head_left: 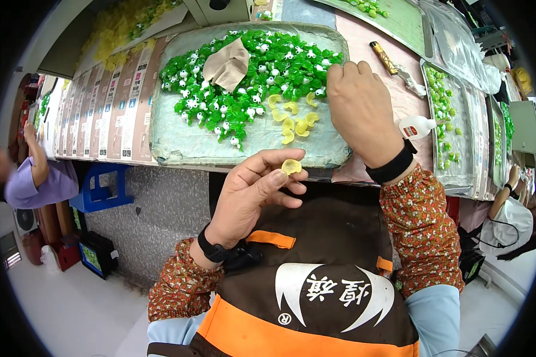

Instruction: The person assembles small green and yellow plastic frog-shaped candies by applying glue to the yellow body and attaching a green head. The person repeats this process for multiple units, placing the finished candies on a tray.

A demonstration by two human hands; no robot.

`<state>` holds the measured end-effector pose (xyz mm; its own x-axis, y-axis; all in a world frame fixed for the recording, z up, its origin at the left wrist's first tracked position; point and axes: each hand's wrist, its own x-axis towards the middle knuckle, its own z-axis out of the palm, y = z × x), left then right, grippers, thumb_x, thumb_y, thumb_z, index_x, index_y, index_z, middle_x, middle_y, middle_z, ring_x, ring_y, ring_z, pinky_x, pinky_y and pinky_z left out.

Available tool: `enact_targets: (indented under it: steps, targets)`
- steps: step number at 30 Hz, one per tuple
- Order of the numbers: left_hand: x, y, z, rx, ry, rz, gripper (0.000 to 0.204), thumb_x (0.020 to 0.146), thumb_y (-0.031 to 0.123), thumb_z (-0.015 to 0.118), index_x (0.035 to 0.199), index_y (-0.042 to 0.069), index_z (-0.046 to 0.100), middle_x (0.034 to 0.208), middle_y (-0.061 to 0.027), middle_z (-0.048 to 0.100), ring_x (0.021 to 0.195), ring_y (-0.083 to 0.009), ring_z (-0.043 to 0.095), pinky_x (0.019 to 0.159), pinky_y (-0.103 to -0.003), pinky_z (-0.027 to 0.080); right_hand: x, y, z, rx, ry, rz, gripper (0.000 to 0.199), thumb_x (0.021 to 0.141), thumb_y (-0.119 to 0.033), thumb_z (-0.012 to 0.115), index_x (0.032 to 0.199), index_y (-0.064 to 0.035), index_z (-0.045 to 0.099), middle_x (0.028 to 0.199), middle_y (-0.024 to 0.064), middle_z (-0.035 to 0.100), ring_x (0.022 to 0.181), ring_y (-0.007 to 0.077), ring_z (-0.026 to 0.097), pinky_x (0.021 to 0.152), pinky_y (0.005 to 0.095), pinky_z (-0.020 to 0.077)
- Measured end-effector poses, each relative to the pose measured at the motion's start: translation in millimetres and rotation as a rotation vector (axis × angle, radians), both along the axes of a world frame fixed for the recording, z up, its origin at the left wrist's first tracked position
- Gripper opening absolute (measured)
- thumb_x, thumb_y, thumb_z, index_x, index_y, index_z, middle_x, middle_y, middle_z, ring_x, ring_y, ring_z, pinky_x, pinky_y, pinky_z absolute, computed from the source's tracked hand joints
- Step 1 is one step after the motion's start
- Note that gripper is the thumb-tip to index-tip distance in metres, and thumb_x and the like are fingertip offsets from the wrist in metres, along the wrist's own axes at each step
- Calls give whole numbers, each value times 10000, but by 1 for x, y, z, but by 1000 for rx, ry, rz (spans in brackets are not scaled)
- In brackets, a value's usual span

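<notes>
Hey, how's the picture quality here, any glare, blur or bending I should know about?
Head view: black corners frame it, and the edges of the tray bow; head view, middle: the yellow piece in the left hand looks fairly sharp; head view, upper right: the clear plastic shows whitish glare.

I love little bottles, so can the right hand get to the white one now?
Probably yes: the white bottle is close beside the wrist of the right hand, and nothing seems to stand between them.
</notes>
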<state>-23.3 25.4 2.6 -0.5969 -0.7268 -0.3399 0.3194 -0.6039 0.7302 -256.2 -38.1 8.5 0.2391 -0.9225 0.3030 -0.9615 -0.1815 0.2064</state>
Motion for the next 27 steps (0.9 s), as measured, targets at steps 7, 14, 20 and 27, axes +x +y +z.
enact_targets:
  steps: [7,14,20,27]
  targets:
    - [3,4,-1,-61,-25,-29,346,1013,137,605,1335,15,570,1140,-95,670,1011,-140,665,838,-289,599,-4,12,13,-22,-196,6,166,775,-84,648,916,-30,578,845,110,624,860,289,620,690,378,534]
    - [-2,12,-7,-106,-65,-14,323,993,89,614,1294,-20,567,1122,-108,662,1007,-159,676,821,-306,613,-17,76,32,100,-820,-22,157,786,35,625,903,-21,536,795,130,572,690,318,571,648,403,468]
    - [-11,14,-1,-101,-90,-74,309,987,48,610,1285,-21,566,1112,-93,653,1006,-154,670,829,-304,610,-41,111,4,49,-365,63,193,744,41,662,909,-34,594,950,106,605,854,309,596,693,419,510]
    - [-17,18,-1,-127,-139,-68,315,983,53,621,1286,-18,571,1111,-89,656,1008,-150,667,832,-297,603,-40,117,-6,39,-628,2,152,801,32,671,923,-18,596,918,131,592,848,329,577,733,432,477]
